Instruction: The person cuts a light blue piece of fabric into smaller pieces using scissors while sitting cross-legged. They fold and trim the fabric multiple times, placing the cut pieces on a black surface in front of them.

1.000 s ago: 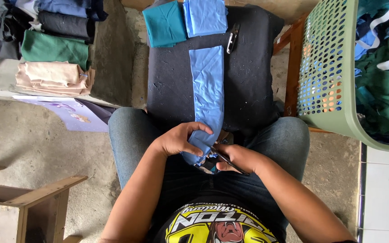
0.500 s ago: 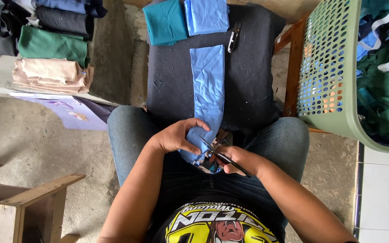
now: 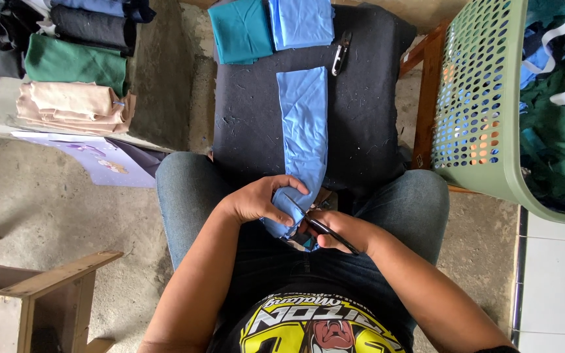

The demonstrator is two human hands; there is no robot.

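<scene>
A long strip of light blue cloth (image 3: 303, 124) runs from the black padded stool (image 3: 250, 117) down into my lap. My left hand (image 3: 259, 199) is closed around the strip's near end, bunching it. My right hand (image 3: 341, 232) grips a slim dark tool (image 3: 325, 227), apparently small scissors, whose tip lies against the bunched cloth right beside my left fingers. Both hands rest between my knees, over blue jeans.
Folded teal cloth (image 3: 242, 29) and folded blue cloth (image 3: 302, 21) lie at the stool's far end beside a small dark tool (image 3: 340, 53). A green perforated basket (image 3: 485, 104) full of garments stands right. Stacked folded clothes (image 3: 76, 72) sit far left; a wooden bench (image 3: 47, 287) near left.
The view has shifted slightly downward. My hands have stayed in my lap, with the left gathering the cloth end a little more and the right keeping the tool against it.
</scene>
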